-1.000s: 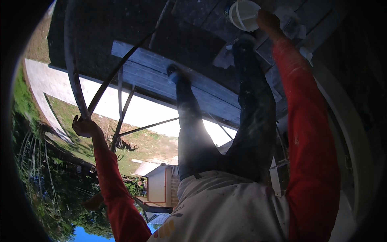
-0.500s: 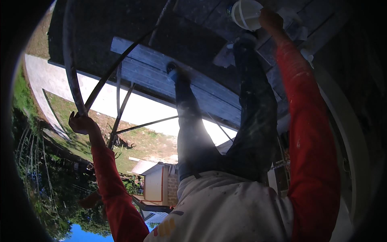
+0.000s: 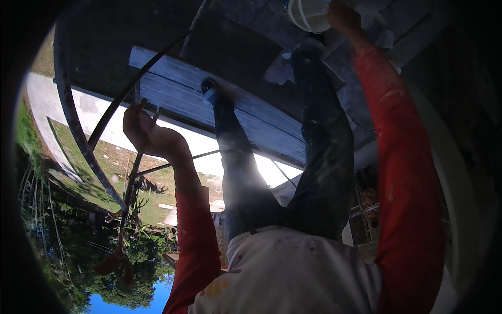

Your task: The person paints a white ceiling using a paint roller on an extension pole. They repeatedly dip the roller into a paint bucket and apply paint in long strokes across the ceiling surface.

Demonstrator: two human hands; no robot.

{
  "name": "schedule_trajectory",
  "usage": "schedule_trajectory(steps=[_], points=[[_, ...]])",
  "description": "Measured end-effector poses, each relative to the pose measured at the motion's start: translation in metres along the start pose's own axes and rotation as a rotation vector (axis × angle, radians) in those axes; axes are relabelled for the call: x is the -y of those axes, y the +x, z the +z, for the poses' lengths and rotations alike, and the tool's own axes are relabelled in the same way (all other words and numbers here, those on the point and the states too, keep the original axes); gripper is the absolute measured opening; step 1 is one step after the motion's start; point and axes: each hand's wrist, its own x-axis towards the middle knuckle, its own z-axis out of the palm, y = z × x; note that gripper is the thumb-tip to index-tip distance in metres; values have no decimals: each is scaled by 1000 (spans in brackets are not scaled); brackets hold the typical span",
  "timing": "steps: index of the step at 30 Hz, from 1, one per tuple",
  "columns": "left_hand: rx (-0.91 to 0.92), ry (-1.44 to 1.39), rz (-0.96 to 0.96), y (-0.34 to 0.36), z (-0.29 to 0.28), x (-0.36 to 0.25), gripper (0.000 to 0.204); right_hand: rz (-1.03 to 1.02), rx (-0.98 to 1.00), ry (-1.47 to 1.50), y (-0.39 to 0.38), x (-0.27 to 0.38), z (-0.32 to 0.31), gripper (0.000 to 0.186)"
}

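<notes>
My right hand (image 3: pixel 345 19) is closed on the rim side of a white bucket (image 3: pixel 309 14) at the top of the view. A pale band, perhaps its handle, crosses the bucket, and the upper part is cut off by the frame. My left hand (image 3: pixel 151 132) is raised in the air with loosely bent fingers and nothing visible in it. Just left of that hand runs a curved metal scaffold tube (image 3: pixel 68 110), apart from it. A thinner scaffold bar (image 3: pixel 117 102) slants beside the fingers.
My foot (image 3: pixel 209 86) is on a grey plank platform (image 3: pixel 172 78); my other leg reaches darker boards (image 3: pixel 361 73) under the bucket. Cross braces (image 3: pixel 162 166) run below the planks. Beyond the edge lie a pale concrete strip (image 3: pixel 49 99), grass and trees. A curved pale wall edge (image 3: pixel 444 157) stands right.
My left hand has let go of the scaffold tube and moved right, toward my body. The bucket and my right hand have shifted slightly up and left in view.
</notes>
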Motion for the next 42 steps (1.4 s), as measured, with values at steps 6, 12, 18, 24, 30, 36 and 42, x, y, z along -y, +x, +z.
schedule_trajectory(steps=[6, 12, 18, 24, 30, 36, 42], points=[[863, 91, 648, -125, 191, -43, 48, -116, -20, -18, -42, -1, -52, 22], [1357, 678, 719, -122, 294, 8, 56, -127, 23, -179, 5, -17, 1, 23], [1518, 508, 227, -105, 196, 86, 46, -18, 94, 52, -27, 0, -58, 31], [789, 72, -53, -43, 5, 35, 31, 1, 156, 7, -13, 8, -49, 31], [-123, 548, 417, 125, -180, 51, 32, 65, 82, 4, -13, 6, -28, 25], [144, 1241, 222, 181, -274, 186, 45, -60, 91, -67, -36, 20, -78, 25], [368, 1550, 121, 226, -246, 197, 40, -27, 87, -91, 6, 13, 4, 29]])
